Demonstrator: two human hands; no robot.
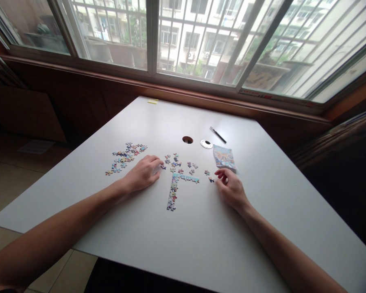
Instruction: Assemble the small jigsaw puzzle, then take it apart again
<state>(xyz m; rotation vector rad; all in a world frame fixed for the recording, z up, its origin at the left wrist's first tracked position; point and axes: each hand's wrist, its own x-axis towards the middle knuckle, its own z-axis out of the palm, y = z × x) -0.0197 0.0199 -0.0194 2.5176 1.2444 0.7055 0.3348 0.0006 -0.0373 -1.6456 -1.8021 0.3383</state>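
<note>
My left hand (144, 172) rests on the table with its fingers bent and the thumb apart from them. Its fingertips are at a small dark puzzle piece (163, 167). Over to the right, my right hand (231, 188) hovers low with curled fingers and a gap between thumb and index finger. Just left of those fingertips lies a dark and orange puzzle piece (211, 180). Between the hands is a joined L-shaped puzzle edge (172, 191), with a column running toward me and a light-blue top row. Several loose puzzle pieces (176, 164) lie beyond it.
A heap of puzzle pieces (122, 158) spreads left of my left hand. Behind my right hand lies a small picture sheet (224, 157). Farther back are a round metal cover (206, 144), a pen (218, 135) and a table hole (187, 140). A windowed wall borders the white table (195, 244).
</note>
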